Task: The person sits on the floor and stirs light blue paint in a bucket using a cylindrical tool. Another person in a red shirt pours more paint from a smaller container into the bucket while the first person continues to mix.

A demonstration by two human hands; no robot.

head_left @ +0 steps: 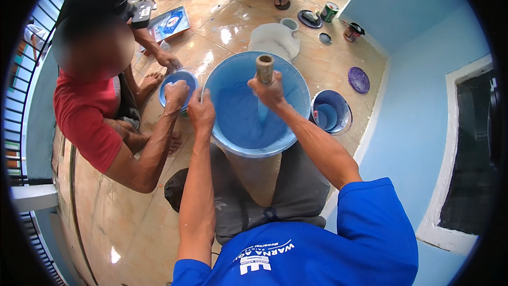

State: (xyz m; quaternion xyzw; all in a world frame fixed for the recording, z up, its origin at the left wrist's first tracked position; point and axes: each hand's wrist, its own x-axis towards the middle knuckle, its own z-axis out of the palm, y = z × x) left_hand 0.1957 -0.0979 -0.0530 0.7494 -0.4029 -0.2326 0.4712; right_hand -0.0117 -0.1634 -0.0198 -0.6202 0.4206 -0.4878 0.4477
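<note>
A large bucket (254,152) of blue paint (231,107) stands on the floor between my knees. My right hand (270,92) is wrapped round a thick bamboo stick (264,63) that stands tilted in the paint, its lower end hidden below the surface. At the bucket's left rim, my left hand (201,111) is closed on the edge. Close beside it, a co-worker in a red shirt (87,119) has one fist (177,93) over a small blue pail (168,80) and the other hand (168,59) near its far rim.
A dark pail (344,107) with blue contents sits right of the bucket. Beyond are a purple lid (359,80), a whitish lid (275,42), paint cans (329,12) and a blue-stained tray (170,23). Another person's sandalled feet (282,1) show farther off. A light-blue wall (418,74) rises at right.
</note>
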